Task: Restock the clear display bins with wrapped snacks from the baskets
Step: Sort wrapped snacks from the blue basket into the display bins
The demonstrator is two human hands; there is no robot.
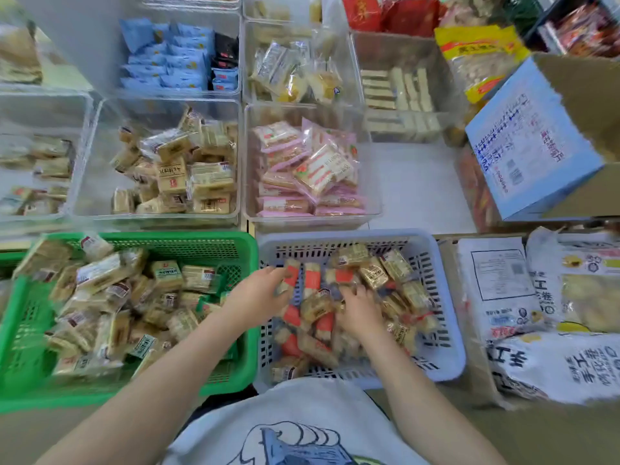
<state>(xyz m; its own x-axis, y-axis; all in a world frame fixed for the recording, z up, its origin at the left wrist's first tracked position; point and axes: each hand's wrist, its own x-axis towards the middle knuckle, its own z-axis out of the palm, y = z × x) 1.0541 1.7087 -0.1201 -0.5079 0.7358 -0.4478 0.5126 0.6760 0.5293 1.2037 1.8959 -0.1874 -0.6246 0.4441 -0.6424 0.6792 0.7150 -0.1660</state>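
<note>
Red-banded snacks (292, 276) (lilac basket (446, 297)) under left hand (260, 290).

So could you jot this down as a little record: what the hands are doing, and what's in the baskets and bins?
left hand: in the pale basket, holding a red-wrapped snack
right hand: digging into the same basket's snacks, grip unclear
green basket: tan wrapped snacks
bin behind green basket: tan snacks, partly full
bin behind pale basket: pink packs
</note>
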